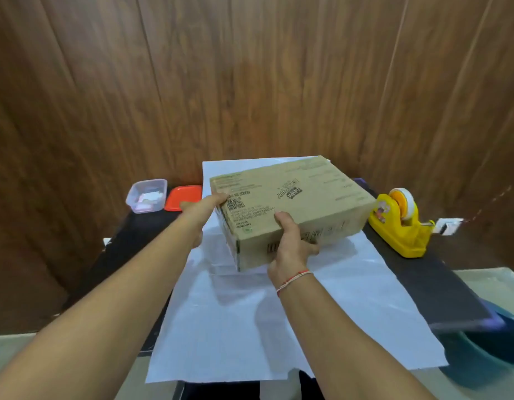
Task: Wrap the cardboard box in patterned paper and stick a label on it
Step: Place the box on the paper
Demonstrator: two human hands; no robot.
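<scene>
Both my bare forearms reach forward over the white sheet of paper that lies spread on the dark bench. With my right hand I grip the near edge of the brown printed cardboard box, thumb on top and fingers curled under it. My left hand holds the box's left end, fingers hidden behind it. It sits tilted over the paper's far part. I see a yellow tape dispenser to the right, and a clear plastic container with an orange lid beside it to the left.

Dark table bears white paper, yellow tape dispenser.
</scene>
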